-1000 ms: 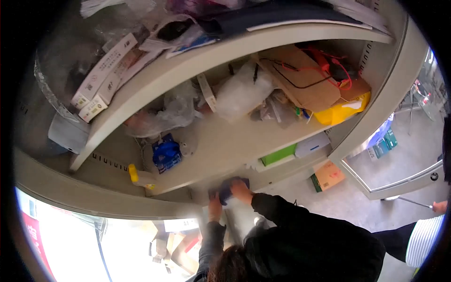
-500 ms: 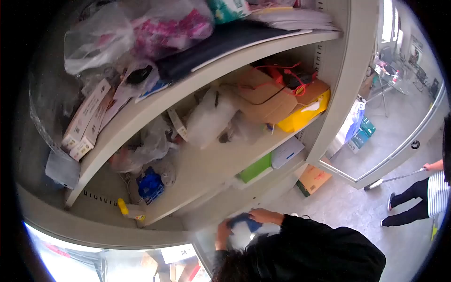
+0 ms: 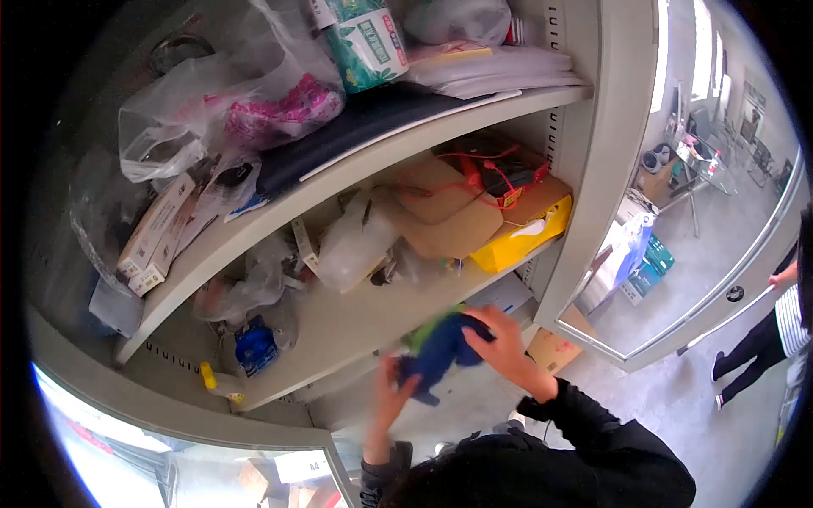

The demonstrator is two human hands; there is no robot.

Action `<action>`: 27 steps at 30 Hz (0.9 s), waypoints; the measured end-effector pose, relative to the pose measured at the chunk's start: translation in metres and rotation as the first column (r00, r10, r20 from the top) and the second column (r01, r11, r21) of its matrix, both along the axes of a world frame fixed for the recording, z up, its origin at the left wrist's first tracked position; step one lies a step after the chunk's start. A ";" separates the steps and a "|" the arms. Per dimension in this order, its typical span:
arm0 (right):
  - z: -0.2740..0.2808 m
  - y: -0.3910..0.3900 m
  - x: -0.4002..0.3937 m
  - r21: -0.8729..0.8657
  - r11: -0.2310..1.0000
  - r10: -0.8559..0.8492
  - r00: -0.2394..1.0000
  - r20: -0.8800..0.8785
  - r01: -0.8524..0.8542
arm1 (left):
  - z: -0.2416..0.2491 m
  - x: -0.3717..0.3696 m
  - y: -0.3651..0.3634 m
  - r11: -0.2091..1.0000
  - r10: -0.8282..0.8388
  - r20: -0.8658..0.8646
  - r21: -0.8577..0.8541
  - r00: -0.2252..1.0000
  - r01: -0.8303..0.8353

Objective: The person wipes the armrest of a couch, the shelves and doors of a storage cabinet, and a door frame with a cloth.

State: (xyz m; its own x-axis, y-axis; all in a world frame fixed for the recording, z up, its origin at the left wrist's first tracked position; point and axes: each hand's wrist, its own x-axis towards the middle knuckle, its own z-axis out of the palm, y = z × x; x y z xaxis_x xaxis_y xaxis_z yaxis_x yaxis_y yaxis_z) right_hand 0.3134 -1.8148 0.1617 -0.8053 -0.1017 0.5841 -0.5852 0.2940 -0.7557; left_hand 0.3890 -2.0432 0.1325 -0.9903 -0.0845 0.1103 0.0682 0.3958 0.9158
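Note:
A dark blue cloth [image 3: 439, 351] is stretched between my two hands, in front of the cabinet's lower part. My left hand [image 3: 392, 394] grips its left end, somewhat blurred. On the other side, my right hand [image 3: 501, 343] has its fingers closed on the upper right end. Behind the cloth, a green item [image 3: 423, 332] is partly hidden. The cabinet shelf [image 3: 339, 343] just beyond my hands bears a blue roll [image 3: 255, 345], a yellow-capped bottle [image 3: 222, 385] and white plastic bags [image 3: 356, 245].
Cardboard [image 3: 449, 222] and a yellow packet [image 3: 525, 235] lie on the middle shelf. Above are plastic bags and a green tissue pack [image 3: 367, 46]. An open cabinet door [image 3: 593, 339] stands at right. Another person [image 3: 758, 339] holds a pole beyond it. A cardboard box [image 3: 555, 349] is on the floor.
Both hands have risen toward the shelf with the blue cloth, which is now spread wider. The view has shifted, and the other person appears farther right.

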 end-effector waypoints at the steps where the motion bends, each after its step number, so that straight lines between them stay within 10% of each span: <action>1: 0.011 -0.013 -0.008 -0.019 0.998 -0.060 0.980 -0.187 0.058 | 0.026 -0.002 0.007 0.987 0.133 -0.172 -0.064 0.976 -0.146; 3: 0.021 -0.050 -0.022 0.057 0.993 -0.077 0.939 -0.336 0.102 | 0.044 -0.007 0.009 0.948 0.255 -0.343 -0.095 0.904 -0.303; 5: 0.010 -0.090 -0.031 0.189 0.982 0.046 0.927 -0.373 0.027 | 0.045 -0.008 -0.006 0.617 0.377 -0.591 -0.414 0.714 -0.669; 9: -0.004 -0.144 -0.020 0.464 0.883 0.114 0.927 -0.359 0.071 | 0.013 0.001 -0.043 0.619 0.409 -0.556 -0.414 0.724 -0.667; 22: -0.005 -0.219 -0.056 0.567 0.816 0.194 0.978 -0.082 -0.114 | 0.029 -0.045 -0.084 0.482 0.384 -0.394 -0.686 0.835 -0.545; 27: -0.012 -0.179 -0.012 0.536 0.844 0.165 0.957 -0.236 -0.013 | 0.027 -0.006 -0.070 0.414 0.404 -0.375 -0.738 0.834 -0.533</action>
State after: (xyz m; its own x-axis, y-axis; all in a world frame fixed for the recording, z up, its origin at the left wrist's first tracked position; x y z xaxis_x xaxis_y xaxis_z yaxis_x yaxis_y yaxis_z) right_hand 0.3011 -1.9939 0.1494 -0.6013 -0.5170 0.6092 -0.7821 0.5369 -0.3163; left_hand 0.3831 -2.1128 0.1596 -0.7968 -0.3454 0.4958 -0.2849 0.9383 0.1959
